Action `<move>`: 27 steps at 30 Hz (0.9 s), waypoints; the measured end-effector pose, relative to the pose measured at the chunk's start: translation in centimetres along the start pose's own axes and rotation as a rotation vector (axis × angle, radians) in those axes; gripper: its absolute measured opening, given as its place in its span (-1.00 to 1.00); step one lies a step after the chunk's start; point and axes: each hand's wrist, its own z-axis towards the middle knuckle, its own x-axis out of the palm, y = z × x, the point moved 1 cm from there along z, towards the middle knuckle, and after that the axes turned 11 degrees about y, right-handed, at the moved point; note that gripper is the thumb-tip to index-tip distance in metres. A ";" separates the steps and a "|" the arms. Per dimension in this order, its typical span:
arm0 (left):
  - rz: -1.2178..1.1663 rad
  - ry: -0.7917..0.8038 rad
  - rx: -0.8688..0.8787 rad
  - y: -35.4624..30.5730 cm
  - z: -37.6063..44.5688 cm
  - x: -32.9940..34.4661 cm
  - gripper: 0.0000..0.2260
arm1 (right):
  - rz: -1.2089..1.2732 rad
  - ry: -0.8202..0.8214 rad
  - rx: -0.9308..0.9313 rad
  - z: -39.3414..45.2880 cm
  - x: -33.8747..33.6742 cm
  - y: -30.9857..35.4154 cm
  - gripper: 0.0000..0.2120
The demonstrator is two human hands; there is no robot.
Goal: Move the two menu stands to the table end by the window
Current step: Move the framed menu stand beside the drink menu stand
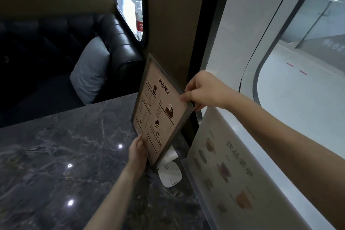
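Note:
A dark-framed menu stand (158, 110) with a beige "MENU" sheet tilts above the far right corner of the dark marble table (61, 155), close to the wall by the window. My left hand (137, 153) grips its lower left edge. My right hand (202, 90) pinches its upper right corner. A second menu stand (229, 172), clear acrylic with pictures of drinks, stands along the table's right edge against the window sill, just right of the first.
A white square base (170, 173) lies on the table under the framed menu. A black leather sofa (119, 46) with a grey cushion (89, 74) sits beyond the table. A water bottle (139, 15) stands in the far window opening. The big window (298, 80) runs along the right.

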 end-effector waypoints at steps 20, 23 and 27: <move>-0.010 0.111 -0.040 0.8 1.9 1.1 -0.59 | -0.042 -0.081 -0.041 0.4 -1.3 -2.0 -0.79; 0.023 0.110 -0.055 0.8 2.0 1.7 -0.59 | -0.017 -0.076 -0.016 0.2 -1.7 -2.4 -0.83; 0.040 0.117 -0.062 0.9 2.4 2.3 -0.57 | 0.018 -0.079 0.017 0.0 -2.1 -2.9 -0.85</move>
